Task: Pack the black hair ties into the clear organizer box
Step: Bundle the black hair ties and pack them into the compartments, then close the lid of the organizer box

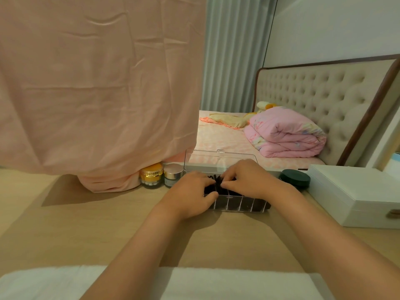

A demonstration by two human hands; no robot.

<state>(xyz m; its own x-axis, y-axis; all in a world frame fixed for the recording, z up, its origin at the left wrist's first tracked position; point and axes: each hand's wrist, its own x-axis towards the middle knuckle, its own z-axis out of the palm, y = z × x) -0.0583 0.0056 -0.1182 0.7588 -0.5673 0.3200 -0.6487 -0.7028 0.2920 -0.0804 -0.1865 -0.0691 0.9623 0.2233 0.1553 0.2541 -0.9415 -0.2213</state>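
Note:
The clear organizer box (239,207) sits on the wooden table, its lid (218,159) standing open at the back. Several front compartments hold black hair ties (257,205). Both hands hover over the box's left part. My left hand (191,194) has its thumb at the box's front left corner and its fingers curled over a compartment. My right hand (245,178) pinches a black hair tie (218,182) between the two hands. Fingertips and the compartments beneath them are hidden.
Two cosmetic jars, gold (151,175) and silver (172,174), stand left of the box under a hanging pink cloth (97,94). A dark round jar (294,178) and a white case (357,193) lie to the right. A white towel (54,282) covers the near edge.

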